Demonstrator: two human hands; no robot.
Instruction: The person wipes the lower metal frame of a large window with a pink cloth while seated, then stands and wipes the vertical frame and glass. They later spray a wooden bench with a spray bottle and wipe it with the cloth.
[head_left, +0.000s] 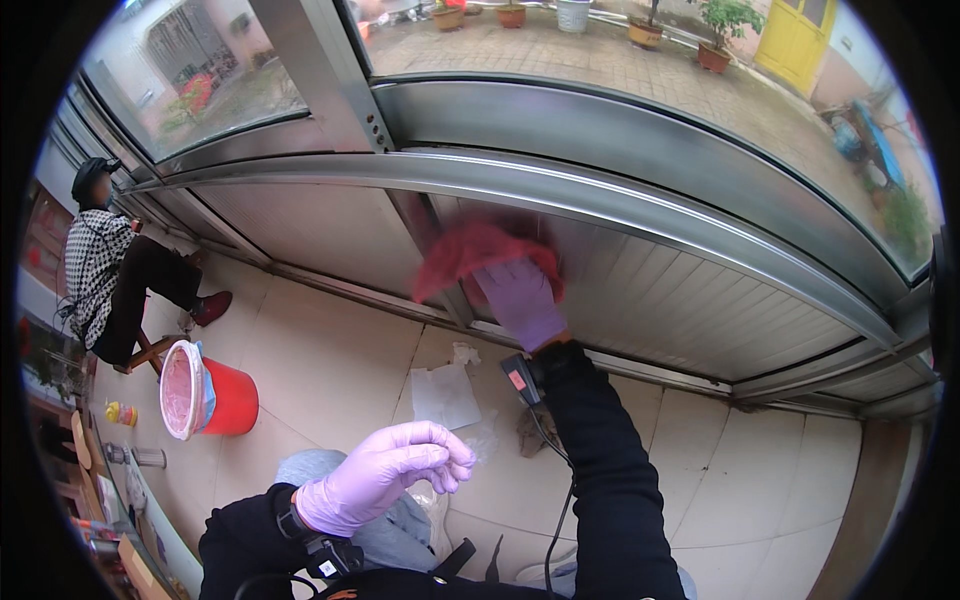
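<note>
My right hand (521, 300), in a purple glove, presses a red cloth (480, 251) against the ribbed metal panel (645, 300) below the window. The cloth is blurred and spreads out past the fingertips on both sides. My left hand (390, 472), in a like glove, is held over my lap with its fingers curled and nothing visible in them; whether they touch the thumb is hard to tell. White paper (445, 396) lies on the tiled floor between my hands and the panel, with a crumpled piece (466, 353) beside it.
A red bucket (231, 396) with a plastic liner stands on the floor at the left. Beyond it a person (97, 262) sits on a low wooden stool (154, 351) by the frame. A yellow container (121, 414) is near the left edge. A dark crumpled thing (534, 435) lies beside my right sleeve.
</note>
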